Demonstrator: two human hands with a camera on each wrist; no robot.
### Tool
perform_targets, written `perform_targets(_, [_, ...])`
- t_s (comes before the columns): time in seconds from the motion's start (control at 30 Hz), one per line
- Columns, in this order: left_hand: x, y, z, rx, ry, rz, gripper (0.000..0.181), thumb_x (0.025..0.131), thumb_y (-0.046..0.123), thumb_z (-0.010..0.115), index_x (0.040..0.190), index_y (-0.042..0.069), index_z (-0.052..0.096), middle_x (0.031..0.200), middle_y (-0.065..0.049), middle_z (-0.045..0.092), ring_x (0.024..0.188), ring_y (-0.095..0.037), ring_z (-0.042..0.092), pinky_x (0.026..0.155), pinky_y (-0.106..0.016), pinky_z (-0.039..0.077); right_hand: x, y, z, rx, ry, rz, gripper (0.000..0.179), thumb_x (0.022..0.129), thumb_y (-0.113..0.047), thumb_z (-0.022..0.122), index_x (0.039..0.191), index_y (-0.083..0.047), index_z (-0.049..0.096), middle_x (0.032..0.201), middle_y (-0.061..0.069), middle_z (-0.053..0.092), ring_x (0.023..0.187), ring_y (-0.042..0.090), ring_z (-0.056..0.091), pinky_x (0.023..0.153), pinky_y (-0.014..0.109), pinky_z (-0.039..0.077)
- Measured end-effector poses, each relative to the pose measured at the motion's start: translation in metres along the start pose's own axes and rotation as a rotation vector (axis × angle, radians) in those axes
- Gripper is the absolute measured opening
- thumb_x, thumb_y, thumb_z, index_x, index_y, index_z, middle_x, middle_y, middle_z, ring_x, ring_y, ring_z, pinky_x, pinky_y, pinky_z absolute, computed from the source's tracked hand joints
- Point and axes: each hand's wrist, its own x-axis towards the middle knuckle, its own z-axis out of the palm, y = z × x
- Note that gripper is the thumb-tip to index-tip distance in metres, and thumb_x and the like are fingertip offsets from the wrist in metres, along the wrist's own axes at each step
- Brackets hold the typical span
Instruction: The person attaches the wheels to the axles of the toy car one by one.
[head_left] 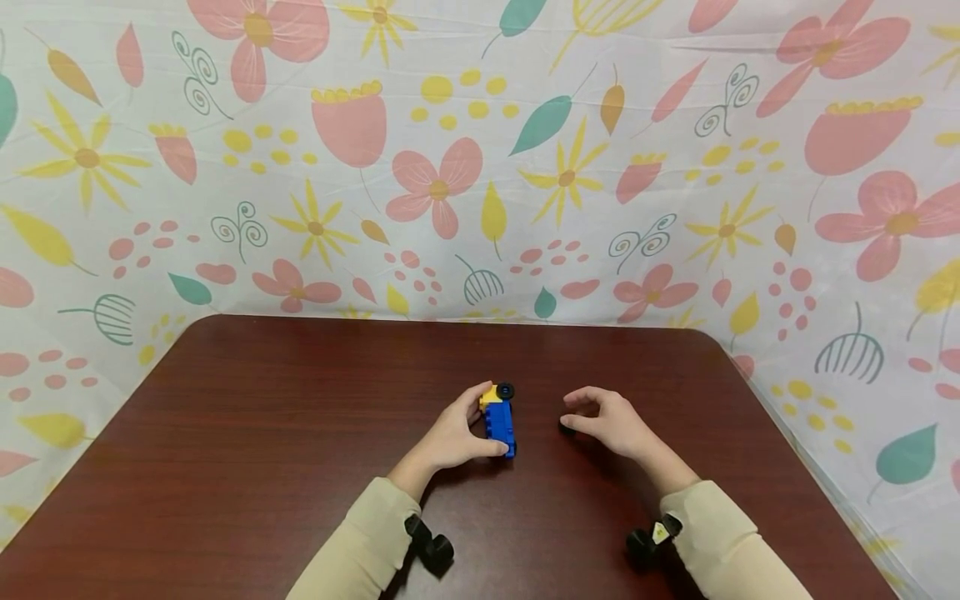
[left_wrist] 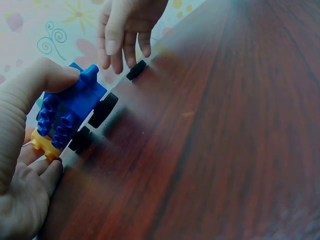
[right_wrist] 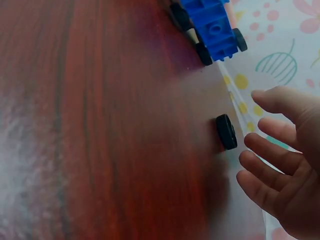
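Observation:
My left hand (head_left: pixel 450 435) grips a small toy car built of blue and yellow blocks (head_left: pixel 498 425). Its thumb presses the blue end while the fingers hold the yellow end. Studs show on the car's side in the left wrist view, and the right wrist view shows its blue underside (right_wrist: pixel 215 27) with black wheels (right_wrist: pixel 240 40). A loose black wheel (right_wrist: pixel 226 132) stands on its tread on the table. Just beside that wheel is my right hand (head_left: pixel 613 423), thumb and fingers spread apart and gently curved, with nothing between them.
A dark reddish-brown wooden table (head_left: pixel 262 450) lies under both hands. Behind and around it hangs a white cloth (head_left: pixel 480 167) printed with flowers and leaves. Black wrist cameras (head_left: pixel 431 546) are strapped at the cuffs of both beige sleeves (head_left: pixel 360 546).

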Motion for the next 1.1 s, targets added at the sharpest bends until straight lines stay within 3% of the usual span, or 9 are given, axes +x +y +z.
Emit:
perform_targets(0.63, [-0.0004,0.0016,-0.0011,-0.011,-0.011,-0.01,0.094,0.074,0.02,0.08,0.149,0.009,0.026,0.153,-0.009,0.029,0.139,-0.03,0.034,0.112,-0.045,0.03,-0.0005,0.0037,0.0066,-0.148,-0.02,-0.029,0.038,0.079,-0.025,0.075,0.109,-0.004,0.066,0.096,0.007,0.061,0.081,0.016,0.052,0.069,0.03,0.044])
perform_targets(1.1, [0.0008,-0.0002,-0.0008,-0.009,-0.01,-0.014,0.094,0.073,0.02,0.081,0.149,0.009,0.026,0.153,-0.009,0.03,0.138,-0.029,0.035,0.112,-0.045,0.031,0.0013,0.0001,0.0097,-0.188,-0.022,-0.013,0.032,0.079,-0.021,0.073,0.106,-0.005,0.067,0.095,0.008,0.06,0.078,0.015,0.052,0.068,0.03,0.045])
